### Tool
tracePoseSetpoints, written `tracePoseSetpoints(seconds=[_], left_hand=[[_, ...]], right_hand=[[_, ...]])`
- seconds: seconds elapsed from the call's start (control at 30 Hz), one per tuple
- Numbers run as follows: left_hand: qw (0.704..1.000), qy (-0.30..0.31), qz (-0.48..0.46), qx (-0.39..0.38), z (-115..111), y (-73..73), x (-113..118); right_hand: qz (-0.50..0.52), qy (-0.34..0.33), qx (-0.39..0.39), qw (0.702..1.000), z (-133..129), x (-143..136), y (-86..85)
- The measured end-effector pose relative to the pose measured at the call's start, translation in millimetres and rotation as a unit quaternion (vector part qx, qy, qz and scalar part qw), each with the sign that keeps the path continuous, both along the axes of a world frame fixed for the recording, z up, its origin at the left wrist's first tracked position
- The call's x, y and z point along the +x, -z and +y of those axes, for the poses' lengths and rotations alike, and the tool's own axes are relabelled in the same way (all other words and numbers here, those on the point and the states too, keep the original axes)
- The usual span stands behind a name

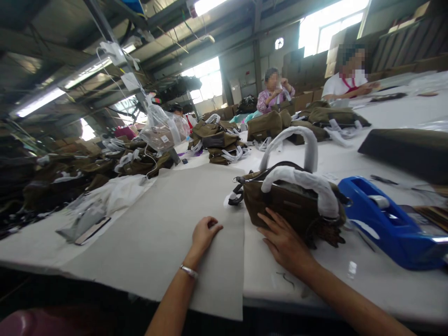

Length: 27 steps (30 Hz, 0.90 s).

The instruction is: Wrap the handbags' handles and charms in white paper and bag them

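A dark olive handbag (280, 203) stands upright on the white-covered table, its two handles (304, 179) wrapped in white material. My right hand (285, 240) lies against the bag's near side, fingers stretched out and spread. Left of the bag, my left hand (205, 233) rests over a grey sheet (157, 224). Its fingers are loosely bent and apart, with nothing visible in them. A dark strap end with a metal clip (236, 196) sticks out at the bag's left end. A dark tassel-like piece (327, 233) hangs at its lower right.
A blue tape dispenser (392, 224) stands right of the bag. Piled olive bags (217, 140) lie farther back, with more at left. Clear plastic (163, 126) hangs by a post. A phone-like flat object (93, 231) lies left. Two people (275, 93) work across the table.
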State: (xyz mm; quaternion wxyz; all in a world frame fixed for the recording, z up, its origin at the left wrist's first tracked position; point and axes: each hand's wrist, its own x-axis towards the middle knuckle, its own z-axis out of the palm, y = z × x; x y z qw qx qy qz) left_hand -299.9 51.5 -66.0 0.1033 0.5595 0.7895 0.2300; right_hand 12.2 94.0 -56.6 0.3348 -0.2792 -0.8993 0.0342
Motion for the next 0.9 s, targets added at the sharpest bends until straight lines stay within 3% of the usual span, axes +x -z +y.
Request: tracePoseSetpoints(seconds=[0.23,0.6,0.77,0.9], left_hand=[[0.999,-0.017,-0.004,-0.041,4,-9.0,-5],[0.997,-0.027,0.061,-0.030,-2,-13.4,18],[0.999,-0.007,0.053,0.010,-23,-7.6,35],[0.999,-0.018,0.040,0.016,-24,-2.4,34]], right_hand=[[0.036,-0.020,-0.018,0.999,2,3,-4.1],[0.039,-0.029,0.000,0.999,-2,7,-5.3],[0.045,-0.033,0.009,0.998,-2,6,3.0],[0.050,-0.033,0.014,0.998,0,3,9.2]])
